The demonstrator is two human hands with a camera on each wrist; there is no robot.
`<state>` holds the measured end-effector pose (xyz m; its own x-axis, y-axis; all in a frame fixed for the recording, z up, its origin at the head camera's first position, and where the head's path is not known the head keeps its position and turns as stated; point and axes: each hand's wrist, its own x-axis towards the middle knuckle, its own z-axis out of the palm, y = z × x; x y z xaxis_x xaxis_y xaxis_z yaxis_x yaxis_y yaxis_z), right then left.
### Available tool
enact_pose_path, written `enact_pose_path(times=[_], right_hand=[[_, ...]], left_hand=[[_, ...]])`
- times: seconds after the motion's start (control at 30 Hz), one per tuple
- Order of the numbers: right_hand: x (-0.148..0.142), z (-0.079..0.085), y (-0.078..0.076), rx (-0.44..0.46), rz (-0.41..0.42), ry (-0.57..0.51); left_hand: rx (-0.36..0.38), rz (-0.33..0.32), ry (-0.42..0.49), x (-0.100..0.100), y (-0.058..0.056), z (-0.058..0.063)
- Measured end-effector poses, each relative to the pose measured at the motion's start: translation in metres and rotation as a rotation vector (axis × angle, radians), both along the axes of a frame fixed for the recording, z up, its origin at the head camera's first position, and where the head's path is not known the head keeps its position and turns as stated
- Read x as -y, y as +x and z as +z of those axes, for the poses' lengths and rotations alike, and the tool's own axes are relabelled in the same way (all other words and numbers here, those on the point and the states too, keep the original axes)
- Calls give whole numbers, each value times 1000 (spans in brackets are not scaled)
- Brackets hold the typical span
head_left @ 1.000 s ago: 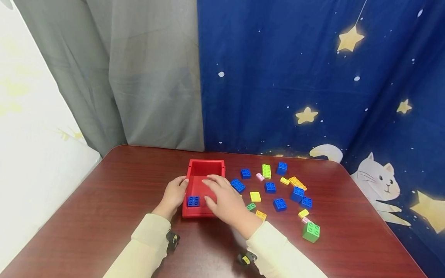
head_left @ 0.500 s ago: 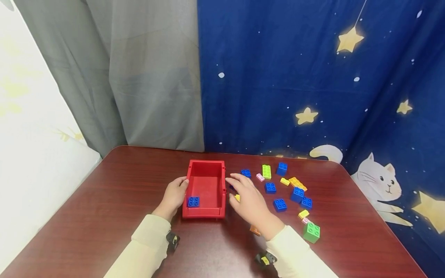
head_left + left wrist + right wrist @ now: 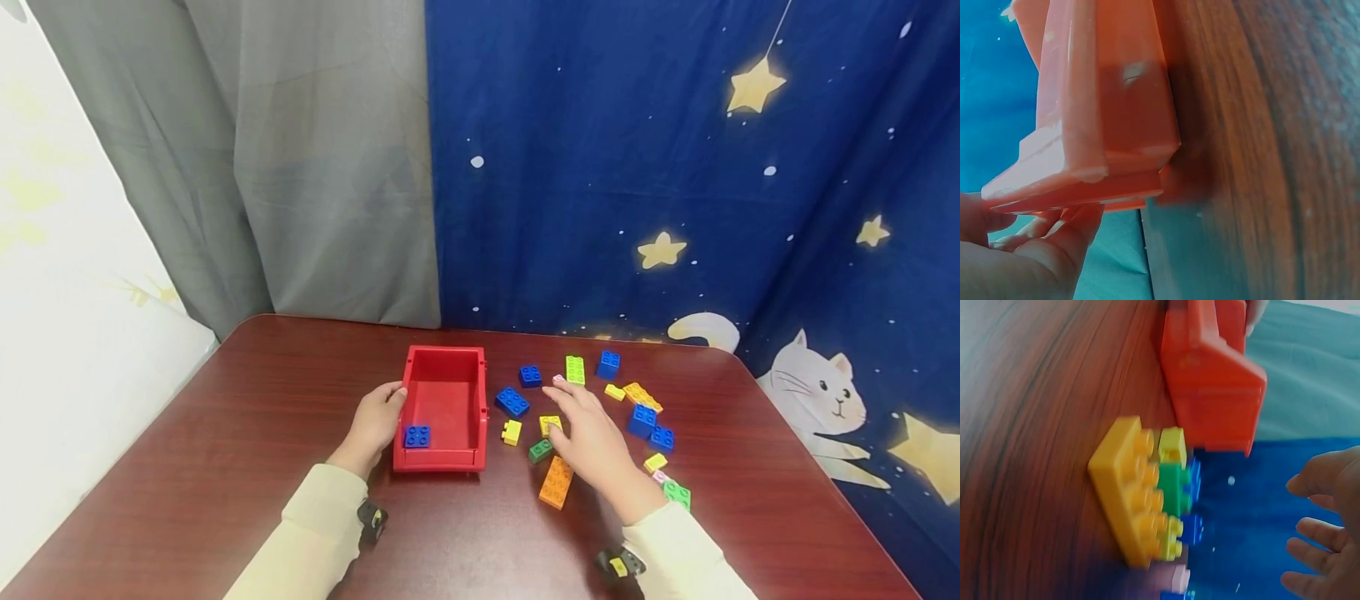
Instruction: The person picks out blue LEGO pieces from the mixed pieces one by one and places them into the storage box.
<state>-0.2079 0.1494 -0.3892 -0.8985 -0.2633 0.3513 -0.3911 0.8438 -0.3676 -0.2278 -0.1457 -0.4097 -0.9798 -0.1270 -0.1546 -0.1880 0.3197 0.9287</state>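
A red box [image 3: 450, 400] with an open top stands on the table, one blue brick [image 3: 417, 437] lying in its near left corner. My left hand [image 3: 375, 423] pinches the box's left wall between thumb and fingers; the left wrist view shows the fingers at the red wall [image 3: 1129, 112]. Over the loose bricks, my right hand [image 3: 596, 442] hovers with spread fingers and holds nothing. Nearest to it lie an orange brick [image 3: 557, 482], a green brick [image 3: 540, 451] and a yellow brick [image 3: 550, 423]. In the right wrist view the hand [image 3: 1329, 531] is apart from the bricks.
Between box and right hand are a small yellow brick [image 3: 512, 432] and a blue brick [image 3: 512, 402]. Several more bricks spread rightward, among them a lime brick [image 3: 574, 369] and a light green one [image 3: 677, 494]. Curtains [image 3: 600, 167] hang behind the table [image 3: 300, 358].
My right hand has moved from above the red box to the right, over the scattered bricks, uncovering the orange, green and small yellow bricks. My left hand has stayed on the box.
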Motion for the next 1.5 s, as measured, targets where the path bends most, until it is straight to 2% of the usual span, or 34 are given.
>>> enact_pose_path(times=[0.3,0.73,1.13,1.5], right_hand=[[-25,-5,-2,99,-54,64],[-47,-14,-5,232,-77,162],[-55,-18,-5,266,-93,206],[-59,-19,-5,258,-79,269]], left_hand=[[1,7,2,0,-1,-1],[-1,3,4,0,-2,-2],[9,10,7,0,-1,-1],[12,11,9,0,-1,-2]])
